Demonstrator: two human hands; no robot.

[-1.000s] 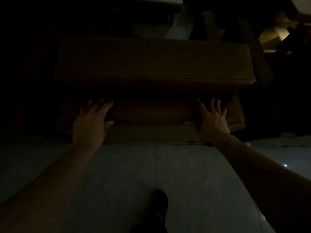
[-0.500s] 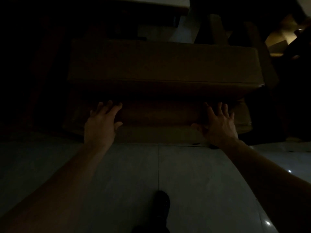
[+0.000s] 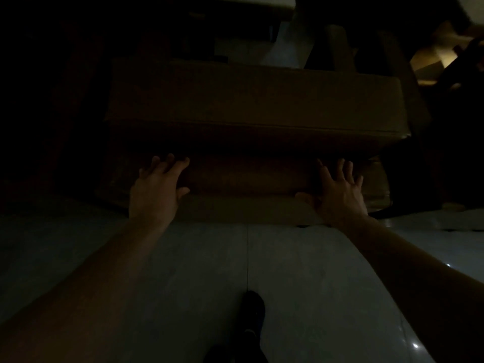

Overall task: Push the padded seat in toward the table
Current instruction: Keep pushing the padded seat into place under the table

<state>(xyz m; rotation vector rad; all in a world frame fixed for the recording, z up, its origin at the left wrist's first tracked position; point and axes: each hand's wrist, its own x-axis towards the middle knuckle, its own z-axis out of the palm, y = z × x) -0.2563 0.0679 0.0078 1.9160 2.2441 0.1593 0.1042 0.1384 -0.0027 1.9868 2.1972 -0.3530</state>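
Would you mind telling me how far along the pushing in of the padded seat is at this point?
Done: both hands are placed. The left hand and right hand lie flat, fingers spread, against the near face of the padded seat. In hand: the push itself. Left: the table shows only as a pale edge at the top, and it is too dark to judge whether the seat is fully in.

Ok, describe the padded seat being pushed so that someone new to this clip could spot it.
Start at the pale tiled floor; straight ahead stands a wide brown block, the padded seat. Its thick cushion top overhangs a recessed base, where the left hand and right hand press flat.
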